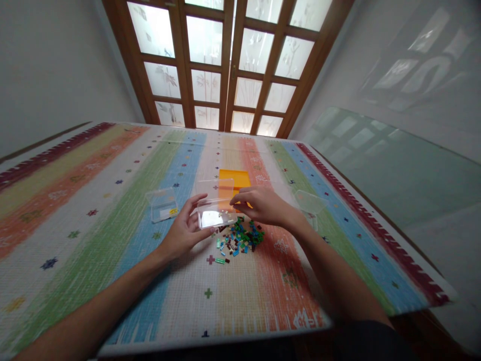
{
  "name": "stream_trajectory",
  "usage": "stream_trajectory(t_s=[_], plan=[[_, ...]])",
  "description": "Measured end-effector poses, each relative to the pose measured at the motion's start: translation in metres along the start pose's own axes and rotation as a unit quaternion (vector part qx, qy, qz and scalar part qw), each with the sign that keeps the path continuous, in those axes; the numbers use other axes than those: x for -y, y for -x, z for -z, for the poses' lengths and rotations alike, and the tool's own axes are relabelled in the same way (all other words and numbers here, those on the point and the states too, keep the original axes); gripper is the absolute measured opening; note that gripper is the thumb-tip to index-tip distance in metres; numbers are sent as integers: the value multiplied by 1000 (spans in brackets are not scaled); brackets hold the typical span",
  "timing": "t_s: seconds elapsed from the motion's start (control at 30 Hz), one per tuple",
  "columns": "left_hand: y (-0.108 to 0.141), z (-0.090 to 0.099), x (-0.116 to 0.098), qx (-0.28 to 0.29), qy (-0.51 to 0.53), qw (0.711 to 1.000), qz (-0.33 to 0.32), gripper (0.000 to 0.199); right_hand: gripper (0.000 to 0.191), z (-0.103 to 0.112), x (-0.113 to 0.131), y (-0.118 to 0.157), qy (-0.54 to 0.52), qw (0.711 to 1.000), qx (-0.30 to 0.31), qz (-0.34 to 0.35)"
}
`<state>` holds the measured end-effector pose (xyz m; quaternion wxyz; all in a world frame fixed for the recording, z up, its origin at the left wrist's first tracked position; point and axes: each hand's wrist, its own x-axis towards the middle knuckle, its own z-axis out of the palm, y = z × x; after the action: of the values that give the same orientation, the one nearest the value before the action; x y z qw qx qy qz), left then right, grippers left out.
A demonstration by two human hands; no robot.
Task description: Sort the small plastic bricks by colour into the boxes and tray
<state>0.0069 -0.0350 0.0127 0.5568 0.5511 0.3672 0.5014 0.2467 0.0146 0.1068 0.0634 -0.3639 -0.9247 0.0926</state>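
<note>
Head view: the left hand [183,229] is gripping an open clear box [212,219] containing a few pale pieces [225,214]. The right hand [261,203] is hovering by its far side, fingers bunched; whether they are pinching anything cannot be told. Bricks [242,236] are lying nearby, heaped on the cloth [188,301]. Sorting pieces into the box appears to be proceeding; the next move is probably requiring a level box and fine fingertip control.

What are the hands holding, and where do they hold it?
The left hand grips an open clear box by its left side. Whether the right hand holds anything can't be told.
</note>
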Motion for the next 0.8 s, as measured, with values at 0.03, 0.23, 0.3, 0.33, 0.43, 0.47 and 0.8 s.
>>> stream_trajectory(t_s=[0.03, 0.23, 0.3, 0.33, 0.43, 0.47, 0.8], plan=[[0, 0, 0, -3, -7, 1000, -1, 79, 21, -2, 0, 0, -7, 1000, -2, 8], [2, -1, 1, 16, -27, 999, -11, 75, 20, -20, 12, -10, 6, 999, 26, 35], [3, -1, 2, 24, -35, 999, -17, 73, 20, -22, 16, -13, 22, 998, 46, 33], [3, -1, 2, 26, -40, 999, -18, 72, 20, -22, 18, -15, 27, 998, 55, 31], [4, -1, 3, 32, -48, 998, -15, 70, 19, -20, 22, -16, 33, 997, 71, 23], [4, -1, 4, 32, -49, 998, -13, 70, 19, -19, 23, -16, 34, 997, 73, 19], [4, -2, 3, 25, -31, 999, -4, 70, 12, -31, 29, -24, -79, 995, 38, -46]])
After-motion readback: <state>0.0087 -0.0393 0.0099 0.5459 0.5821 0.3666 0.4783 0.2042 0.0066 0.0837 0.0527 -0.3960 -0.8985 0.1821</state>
